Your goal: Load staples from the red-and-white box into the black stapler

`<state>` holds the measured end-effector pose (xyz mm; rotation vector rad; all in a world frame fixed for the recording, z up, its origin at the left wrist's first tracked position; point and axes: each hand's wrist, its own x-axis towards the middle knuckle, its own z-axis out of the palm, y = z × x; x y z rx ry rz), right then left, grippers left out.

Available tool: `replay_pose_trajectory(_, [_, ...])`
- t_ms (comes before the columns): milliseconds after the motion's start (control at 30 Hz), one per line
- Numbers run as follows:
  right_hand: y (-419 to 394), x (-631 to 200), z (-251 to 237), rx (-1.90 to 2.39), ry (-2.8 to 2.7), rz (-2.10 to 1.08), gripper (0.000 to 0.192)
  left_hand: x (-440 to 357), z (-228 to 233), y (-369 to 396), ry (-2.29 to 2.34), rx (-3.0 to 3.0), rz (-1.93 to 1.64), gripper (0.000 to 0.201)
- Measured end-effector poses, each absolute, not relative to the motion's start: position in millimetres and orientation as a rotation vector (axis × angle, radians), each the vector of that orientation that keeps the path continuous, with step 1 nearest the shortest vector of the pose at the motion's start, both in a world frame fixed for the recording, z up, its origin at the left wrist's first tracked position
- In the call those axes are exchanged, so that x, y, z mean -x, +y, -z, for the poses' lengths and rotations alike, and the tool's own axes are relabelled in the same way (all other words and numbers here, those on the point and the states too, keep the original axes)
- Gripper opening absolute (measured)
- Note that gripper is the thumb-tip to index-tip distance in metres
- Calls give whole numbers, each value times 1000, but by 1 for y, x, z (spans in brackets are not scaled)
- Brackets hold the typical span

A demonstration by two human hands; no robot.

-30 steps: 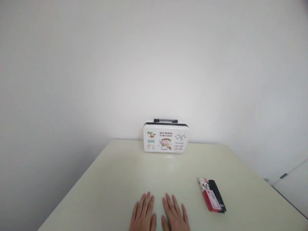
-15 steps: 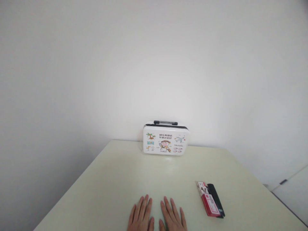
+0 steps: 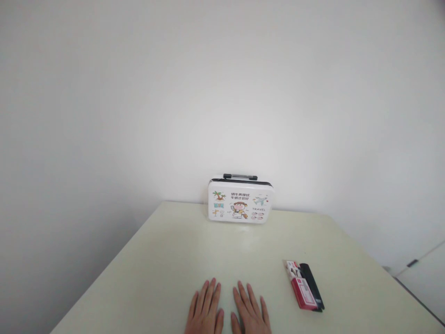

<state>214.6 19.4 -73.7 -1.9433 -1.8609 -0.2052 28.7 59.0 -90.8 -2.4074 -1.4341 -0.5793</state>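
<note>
On my feed, the thing closest to my right grip (image 3: 249, 311), a bare hand laid palm down, is a small red-and-white rectangular box (image 3: 303, 292). It lies forward of that hand and to its right, apart from the fingers. A long, slim black object (image 3: 313, 285) lies lengthwise just beside the box, on its right; I can't make out whether the two touch. My left grip (image 3: 204, 311), also a bare palm-down hand, lies just beside the right one, with a gap between the thumbs. I have both grips open, fingers extended and slightly spread on the pale green-white bench (image 3: 167, 269).

Well ahead of both grips, at the far end, a white rectangular case (image 3: 240, 204) with rounded corners stands upright on its long edge. Its front carries a cartoon cow, a palm tree, an aeroplane, black Chinese lettering and the word TRAVEL. A black band runs along its top, under a dark handle (image 3: 240, 176). The case looks hard and glossy, the bench smooth and faintly reflective, the white wall (image 3: 222, 93) behind plain and matte.
</note>
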Motion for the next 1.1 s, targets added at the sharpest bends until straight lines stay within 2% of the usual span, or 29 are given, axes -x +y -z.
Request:
replay_pose_trajectory(300, [20,-231,67,1853,-2008,118,53,-29,75,55,-1435,2428,590,61])
replay_pose_trajectory(567, [14,-213,50,1942,-1891,141,49,-29,71,53,-1391,2399,558,60])
replay_pose_trajectory(833, [15,-216,52,1941,-1938,173,52,-28,67,53,-1376,2413,623,68])
replay_pose_trajectory(1100, [16,-217,56,1946,-1962,183,53,-29,64,52,-1383,2420,593,66])
